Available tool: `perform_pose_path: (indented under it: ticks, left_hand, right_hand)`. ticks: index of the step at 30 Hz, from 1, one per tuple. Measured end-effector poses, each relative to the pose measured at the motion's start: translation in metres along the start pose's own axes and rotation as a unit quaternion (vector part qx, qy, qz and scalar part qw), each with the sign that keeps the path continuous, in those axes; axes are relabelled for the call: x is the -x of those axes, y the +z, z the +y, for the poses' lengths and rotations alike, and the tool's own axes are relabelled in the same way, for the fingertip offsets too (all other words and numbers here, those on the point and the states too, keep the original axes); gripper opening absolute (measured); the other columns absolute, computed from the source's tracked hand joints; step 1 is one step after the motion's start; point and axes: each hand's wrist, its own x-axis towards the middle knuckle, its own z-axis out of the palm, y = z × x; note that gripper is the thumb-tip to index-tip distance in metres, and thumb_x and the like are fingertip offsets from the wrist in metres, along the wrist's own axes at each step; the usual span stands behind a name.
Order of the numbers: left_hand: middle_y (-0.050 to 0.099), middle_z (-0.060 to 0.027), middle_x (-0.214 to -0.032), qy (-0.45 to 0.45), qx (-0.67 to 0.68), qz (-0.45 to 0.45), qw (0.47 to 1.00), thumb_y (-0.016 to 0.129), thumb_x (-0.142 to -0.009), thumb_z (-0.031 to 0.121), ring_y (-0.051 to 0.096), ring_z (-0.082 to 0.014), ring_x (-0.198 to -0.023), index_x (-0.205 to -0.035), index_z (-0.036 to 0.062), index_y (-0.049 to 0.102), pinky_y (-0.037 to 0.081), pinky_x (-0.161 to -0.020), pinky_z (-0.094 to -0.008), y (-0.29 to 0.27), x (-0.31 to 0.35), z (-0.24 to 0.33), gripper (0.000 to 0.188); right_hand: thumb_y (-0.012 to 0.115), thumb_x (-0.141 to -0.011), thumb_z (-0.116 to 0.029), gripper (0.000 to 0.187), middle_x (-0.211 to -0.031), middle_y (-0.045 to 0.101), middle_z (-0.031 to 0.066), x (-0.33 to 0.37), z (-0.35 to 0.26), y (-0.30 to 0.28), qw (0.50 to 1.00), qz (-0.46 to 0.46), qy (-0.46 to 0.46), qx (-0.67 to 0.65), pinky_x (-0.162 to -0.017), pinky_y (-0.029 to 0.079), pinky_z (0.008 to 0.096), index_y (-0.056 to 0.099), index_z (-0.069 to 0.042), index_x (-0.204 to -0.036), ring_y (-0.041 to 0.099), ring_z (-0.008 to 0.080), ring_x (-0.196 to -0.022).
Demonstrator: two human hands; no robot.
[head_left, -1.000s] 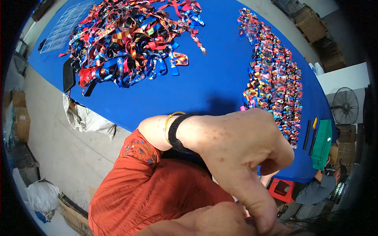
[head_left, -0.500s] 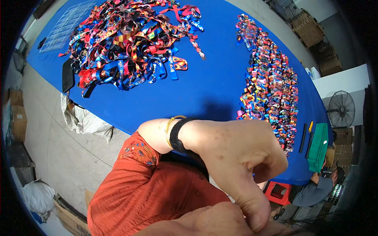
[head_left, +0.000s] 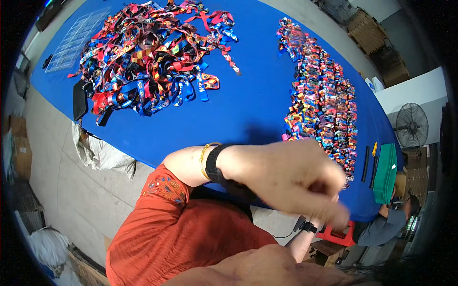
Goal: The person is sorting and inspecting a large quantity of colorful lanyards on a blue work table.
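My left hand [head_left: 291, 178] is raised close in front of me, over the near edge of a blue-covered table [head_left: 238, 105]. Its fingers look curled, and the thumb is smeared by motion, so I cannot make out anything in its grip. A black band [head_left: 215, 164] and a gold bracelet [head_left: 204, 159] circle that wrist. Behind it, my right hand [head_left: 333, 204] is almost wholly hidden; the forearm with a dark watch [head_left: 309, 227] shows below. Beyond lie a big tangled heap of printed lanyards [head_left: 148, 62] and, farther right, rows of small bundled colourful straps [head_left: 324, 95].
A clear divided tray [head_left: 76, 40] lies at the far left of the table. Toward the right are a green bin [head_left: 384, 174], black rods [head_left: 366, 163] and a fan [head_left: 411, 126]. Another person's grey sleeve [head_left: 384, 229] shows beside a red stool [head_left: 341, 237].
My left thumb has swung upward, away from the bottom of the view. My right forearm and watch have come into sight below it. The table scene has shifted slightly left.
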Motion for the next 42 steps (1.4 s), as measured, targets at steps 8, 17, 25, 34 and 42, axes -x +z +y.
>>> perform_pose_path:
  ticks: [8,17,25,34,42]
  left_hand:
    - [0.063,-0.0060,-0.070,-0.105,-0.394,0.302,0.862,0.066,-0.090,0.030,0.055,-0.0110,-0.066,-0.083,0.0009,0.066,0.046,-0.060,-0.0322,-0.104,-0.027,-0.068,0.030]
    - [0.061,-0.0213,-0.110,-0.241,-0.734,0.269,0.576,0.055,-0.082,0.004,0.059,-0.0401,-0.105,-0.102,0.0006,0.058,0.050,-0.087,-0.0484,-0.297,0.078,-0.142,0.021]
    - [0.068,-0.0198,-0.102,-0.401,-0.748,0.211,0.485,0.047,-0.091,0.008,0.066,-0.0382,-0.096,-0.120,0.0096,0.058,0.051,-0.082,-0.0523,-0.335,0.115,-0.148,0.031]
    - [0.067,-0.0147,-0.084,-0.287,-0.847,0.131,0.428,0.052,-0.090,0.018,0.067,-0.0341,-0.080,-0.099,0.0057,0.057,0.047,-0.079,-0.0547,-0.298,0.089,-0.150,0.016]
    - [0.058,-0.0254,-0.087,-0.185,-0.708,0.190,0.655,0.043,-0.090,0.001,0.058,-0.0479,-0.081,-0.096,0.0027,0.049,0.047,-0.066,-0.0532,-0.228,0.079,-0.160,0.009]
  right_hand:
    - [0.061,-0.089,-0.010,0.015,-0.106,0.063,0.0151,0.001,-0.003,-0.007,1.000,0.021,0.003,0.005,-0.092,0.045,0.0415,0.064,-0.002,-0.102,0.058,0.0326,-0.102]
    - [0.062,-0.085,-0.008,0.013,-0.102,0.065,0.0144,0.000,-0.017,-0.016,0.999,0.048,-0.005,-0.008,-0.089,0.046,0.0423,0.065,-0.004,-0.097,0.060,0.0330,-0.098]
    - [0.065,-0.084,-0.013,0.013,-0.105,0.065,0.0118,0.000,-0.022,-0.011,0.997,0.068,0.042,0.006,-0.091,0.045,0.0421,0.067,-0.008,-0.095,0.060,0.0311,-0.102]
    - [0.066,-0.083,-0.014,0.013,-0.105,0.065,0.0086,0.001,-0.025,-0.013,0.996,0.073,0.058,0.001,-0.089,0.045,0.0402,0.066,-0.010,-0.096,0.059,0.0288,-0.102]
    - [0.066,-0.083,-0.011,0.014,-0.104,0.064,0.0089,0.002,-0.025,-0.015,0.996,0.074,0.056,-0.002,-0.088,0.045,0.0411,0.064,-0.009,-0.096,0.059,0.0297,-0.101]
